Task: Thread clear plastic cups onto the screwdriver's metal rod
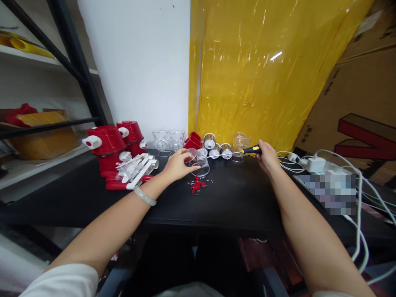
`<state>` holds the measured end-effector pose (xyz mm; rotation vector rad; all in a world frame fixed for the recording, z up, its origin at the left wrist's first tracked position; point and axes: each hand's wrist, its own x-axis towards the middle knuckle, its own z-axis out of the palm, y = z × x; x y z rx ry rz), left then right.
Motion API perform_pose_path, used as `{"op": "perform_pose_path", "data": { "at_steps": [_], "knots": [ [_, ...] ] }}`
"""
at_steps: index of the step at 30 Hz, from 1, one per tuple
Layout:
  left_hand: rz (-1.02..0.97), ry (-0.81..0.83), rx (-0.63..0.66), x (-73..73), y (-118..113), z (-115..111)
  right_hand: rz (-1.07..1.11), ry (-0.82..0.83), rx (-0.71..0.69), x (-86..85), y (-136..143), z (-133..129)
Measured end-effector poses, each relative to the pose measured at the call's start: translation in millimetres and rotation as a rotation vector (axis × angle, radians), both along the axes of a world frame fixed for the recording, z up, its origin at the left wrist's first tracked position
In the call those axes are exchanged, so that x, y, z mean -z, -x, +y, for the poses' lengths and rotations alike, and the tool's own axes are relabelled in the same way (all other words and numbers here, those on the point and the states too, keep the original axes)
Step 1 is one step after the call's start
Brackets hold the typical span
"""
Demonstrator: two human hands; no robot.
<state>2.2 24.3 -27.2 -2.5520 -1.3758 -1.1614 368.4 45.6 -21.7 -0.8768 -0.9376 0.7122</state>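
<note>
My left hand (pixel 180 166) is closed around the side of a clear plastic part (pixel 202 168) with a round rim, which rests on the black table. In my right hand (pixel 267 156) is a screwdriver (pixel 252 150) with a black and yellow handle, held level. Its long shaft points left, and the tip reaches the clear part; the exact contact is too small to make out. Just in front of the clear part lies a small heap of red pieces (pixel 197 185), with several screws scattered about it.
Red housings (pixel 108 142) are stacked at the left, beside white parts (pixel 139 171). Clear bowls (pixel 168 140), a red container (pixel 193 140) and several metal-and-white cylinders (pixel 209 141) line the back. White cables (pixel 359 206) and a power adapter (pixel 316 165) lie at the right.
</note>
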Motion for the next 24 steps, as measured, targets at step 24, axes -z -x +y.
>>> {"op": "perform_pose_path", "data": {
  "at_steps": [24],
  "knots": [
    [0.001,-0.005,0.000,1.0,0.4,1.2,0.129,-0.045,-0.171,-3.6,2.7,-6.1]
  ]
}}
